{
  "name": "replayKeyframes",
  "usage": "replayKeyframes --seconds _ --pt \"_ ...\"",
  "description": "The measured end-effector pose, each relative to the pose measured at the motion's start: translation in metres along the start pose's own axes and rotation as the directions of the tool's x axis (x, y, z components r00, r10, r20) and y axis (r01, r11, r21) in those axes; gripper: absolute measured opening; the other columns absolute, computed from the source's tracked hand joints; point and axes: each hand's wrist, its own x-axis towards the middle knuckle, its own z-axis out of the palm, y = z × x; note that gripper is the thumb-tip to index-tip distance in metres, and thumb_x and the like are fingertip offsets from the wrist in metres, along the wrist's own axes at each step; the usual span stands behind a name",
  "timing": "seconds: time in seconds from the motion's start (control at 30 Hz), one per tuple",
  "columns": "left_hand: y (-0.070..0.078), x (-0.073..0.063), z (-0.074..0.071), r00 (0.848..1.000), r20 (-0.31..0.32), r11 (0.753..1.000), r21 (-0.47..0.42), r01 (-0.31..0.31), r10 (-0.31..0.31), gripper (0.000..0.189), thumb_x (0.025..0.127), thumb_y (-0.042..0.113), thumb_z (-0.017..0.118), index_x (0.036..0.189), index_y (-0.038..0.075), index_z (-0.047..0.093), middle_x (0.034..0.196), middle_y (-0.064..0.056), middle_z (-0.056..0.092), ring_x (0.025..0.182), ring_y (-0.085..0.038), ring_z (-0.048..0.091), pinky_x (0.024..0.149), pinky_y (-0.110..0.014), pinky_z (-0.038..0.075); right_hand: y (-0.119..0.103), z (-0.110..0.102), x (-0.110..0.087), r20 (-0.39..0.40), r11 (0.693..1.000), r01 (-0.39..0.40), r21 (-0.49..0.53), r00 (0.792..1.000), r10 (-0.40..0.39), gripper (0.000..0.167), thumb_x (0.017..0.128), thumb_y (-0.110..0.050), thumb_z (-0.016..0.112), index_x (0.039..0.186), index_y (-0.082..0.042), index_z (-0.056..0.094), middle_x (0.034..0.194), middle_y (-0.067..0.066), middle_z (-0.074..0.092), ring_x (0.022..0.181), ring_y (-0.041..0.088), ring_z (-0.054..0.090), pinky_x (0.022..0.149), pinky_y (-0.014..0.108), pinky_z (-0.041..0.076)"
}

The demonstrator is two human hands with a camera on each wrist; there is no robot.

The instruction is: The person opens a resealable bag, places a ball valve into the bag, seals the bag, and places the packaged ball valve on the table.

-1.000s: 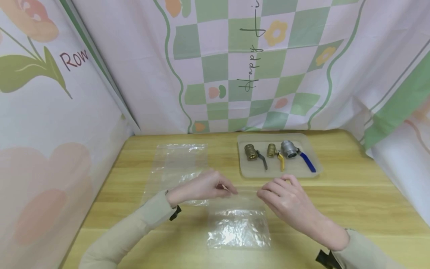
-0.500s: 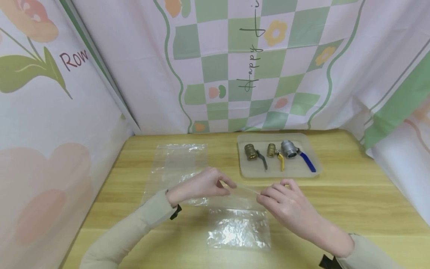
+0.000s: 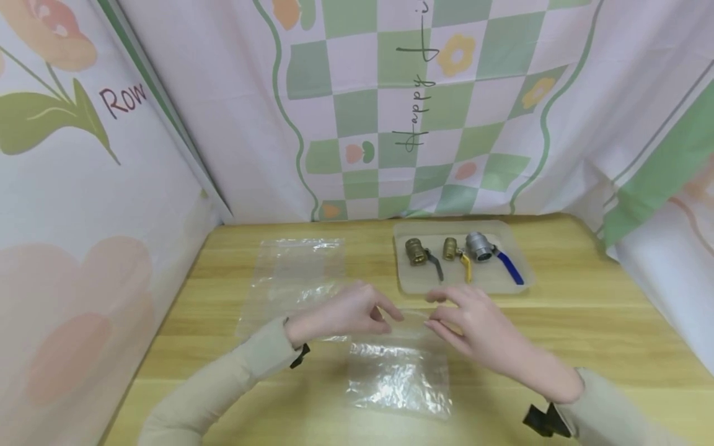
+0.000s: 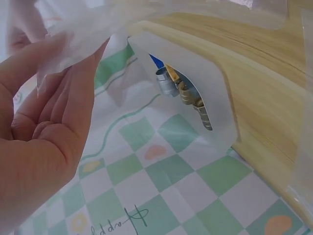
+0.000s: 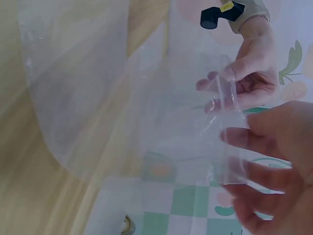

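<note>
A clear plastic zip bag (image 3: 398, 375) hangs from both hands over the middle of the table, its lower part shiny and creased. My left hand (image 3: 351, 311) pinches one top corner; the left wrist view has the film (image 4: 93, 34) between thumb and fingers. At the opposite corner, my right hand (image 3: 482, 328) holds the bag's edge between thumb and index finger, other fingers spread. Through the film (image 5: 181, 122) in the right wrist view, the left hand (image 5: 254, 73) shows across from the right fingers. Behind the left hand, a second clear bag (image 3: 295, 266) lies flat.
Beyond the right hand, a translucent tray (image 3: 401, 286) holds a brass ball valve with a grey lever (image 3: 415, 252), a smaller brass one with a yellow lever (image 3: 450, 249), and a silver one with a blue lever (image 3: 481, 248). Patterned curtains (image 3: 357, 111) border the wooden table (image 3: 586, 322).
The right hand's fingers have spread from a tighter curl. The left hand has shifted slightly right and its fingertips lower. The bag's near end has swung a little; the valves and second bag stay put.
</note>
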Motion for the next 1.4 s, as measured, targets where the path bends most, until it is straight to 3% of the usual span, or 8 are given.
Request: replayKeyframes --seconds 0.2,0.5,0.77,1.1,1.4 --pt "0.002 -0.002 0.000 0.998 -0.024 0.998 0.034 -0.057 0.058 0.021 0.089 0.005 0.071 0.110 0.004 0.074 0.109 -0.012 0.076 0.083 -0.014 0.076 0.067 -0.005 0.055 0.004 -0.001 0.003 0.107 0.992 -0.013 0.123 0.994 0.000 0.013 0.073 -0.007 0.081 0.081 -0.014 0.075 0.080 -0.003 0.074 0.068 0.006 0.068 0.063 0.012 0.057" --pt "-0.001 -0.003 0.000 0.992 -0.043 0.991 0.060 -0.118 0.120 0.017 0.087 0.002 0.072 0.103 0.002 0.076 0.105 -0.011 0.077 0.083 -0.015 0.077 0.071 -0.004 0.054 0.009 -0.006 0.006 0.165 0.954 -0.016 0.298 0.986 -0.035 0.027 0.068 0.005 0.082 0.085 -0.014 0.075 0.083 0.001 0.076 0.073 0.012 0.071 0.067 0.014 0.060" --pt "-0.003 -0.006 -0.001 0.978 -0.040 0.964 0.182 -0.192 0.203 0.015 0.088 0.001 0.070 0.099 0.006 0.078 0.098 -0.006 0.079 0.082 -0.010 0.075 0.072 -0.002 0.052 0.009 -0.010 0.008 0.174 0.955 -0.033 0.294 0.984 -0.020 0.027 0.066 0.003 0.083 0.086 -0.013 0.077 0.085 0.003 0.077 0.073 0.013 0.072 0.067 0.012 0.059" --pt "0.001 -0.006 0.003 0.993 -0.064 0.990 0.102 -0.092 0.099 0.010 0.086 0.012 0.076 0.095 0.009 0.079 0.094 -0.005 0.079 0.074 -0.003 0.071 0.068 -0.003 0.052 0.005 -0.012 0.008 0.200 0.949 -0.042 0.314 0.980 -0.023 0.029 0.065 -0.001 0.086 0.091 -0.010 0.077 0.088 0.005 0.077 0.075 0.013 0.072 0.065 0.013 0.059" --pt "0.006 -0.008 0.004 0.991 -0.068 0.973 0.210 -0.098 0.114 0.011 0.086 0.007 0.075 0.096 0.008 0.078 0.095 -0.005 0.079 0.078 -0.006 0.072 0.070 -0.002 0.051 0.004 -0.012 0.007 0.187 0.956 -0.044 0.291 0.982 -0.012 0.029 0.064 -0.001 0.086 0.091 -0.009 0.077 0.090 0.007 0.077 0.076 0.016 0.072 0.066 0.013 0.059"
